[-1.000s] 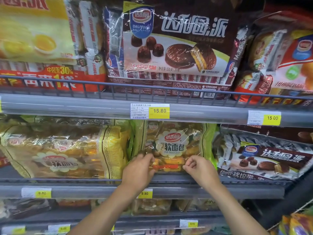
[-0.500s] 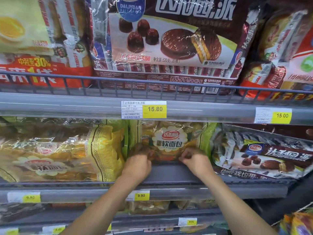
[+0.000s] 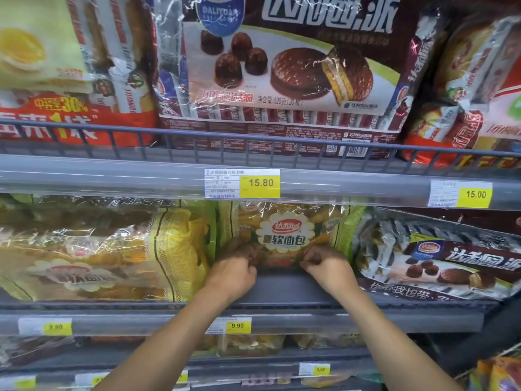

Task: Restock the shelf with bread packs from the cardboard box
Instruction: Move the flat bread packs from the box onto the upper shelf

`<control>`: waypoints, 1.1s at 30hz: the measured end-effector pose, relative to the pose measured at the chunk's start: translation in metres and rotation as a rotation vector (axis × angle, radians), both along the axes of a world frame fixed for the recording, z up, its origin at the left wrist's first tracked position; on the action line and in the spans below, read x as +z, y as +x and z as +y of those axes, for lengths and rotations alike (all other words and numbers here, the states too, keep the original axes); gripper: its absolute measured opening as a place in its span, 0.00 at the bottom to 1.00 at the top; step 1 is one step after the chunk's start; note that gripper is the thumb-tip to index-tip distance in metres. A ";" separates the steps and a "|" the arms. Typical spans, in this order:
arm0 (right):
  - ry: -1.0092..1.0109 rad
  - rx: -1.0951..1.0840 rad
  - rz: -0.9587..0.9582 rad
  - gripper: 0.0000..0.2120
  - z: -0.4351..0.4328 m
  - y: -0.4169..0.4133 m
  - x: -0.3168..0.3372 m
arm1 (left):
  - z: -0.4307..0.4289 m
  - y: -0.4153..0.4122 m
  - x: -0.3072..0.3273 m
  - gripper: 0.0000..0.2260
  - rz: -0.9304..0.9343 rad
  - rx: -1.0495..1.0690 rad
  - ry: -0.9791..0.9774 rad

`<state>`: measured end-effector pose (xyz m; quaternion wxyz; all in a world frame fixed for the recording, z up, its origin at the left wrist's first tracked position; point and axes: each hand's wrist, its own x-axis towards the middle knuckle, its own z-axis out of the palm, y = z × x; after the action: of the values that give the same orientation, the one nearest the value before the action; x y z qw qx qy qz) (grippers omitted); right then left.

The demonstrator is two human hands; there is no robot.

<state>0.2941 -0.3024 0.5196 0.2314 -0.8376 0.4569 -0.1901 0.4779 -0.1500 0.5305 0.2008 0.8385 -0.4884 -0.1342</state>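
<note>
My left hand [image 3: 234,275] and right hand [image 3: 329,269] both pinch bottom edge of bread pack [image 3: 284,232], upright on shelf [image 3: 282,290].

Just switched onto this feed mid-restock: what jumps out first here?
The left hand and right hand both pinch the lower edge of a bread pack standing at the middle of the shelf. Above it looms a large brown chocolate pie pack, with a yellow 15.80 price tag on the rail beneath.
</note>
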 end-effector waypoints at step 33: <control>-0.103 -0.270 0.145 0.30 0.285 -0.133 -0.038 | 0.190 -0.060 -0.051 0.30 -0.266 -0.615 -0.228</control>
<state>0.1610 -0.0178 0.4813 0.1266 -0.7910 0.5703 -0.1816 0.4178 0.0399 0.4792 0.1780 0.6346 -0.7517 -0.0229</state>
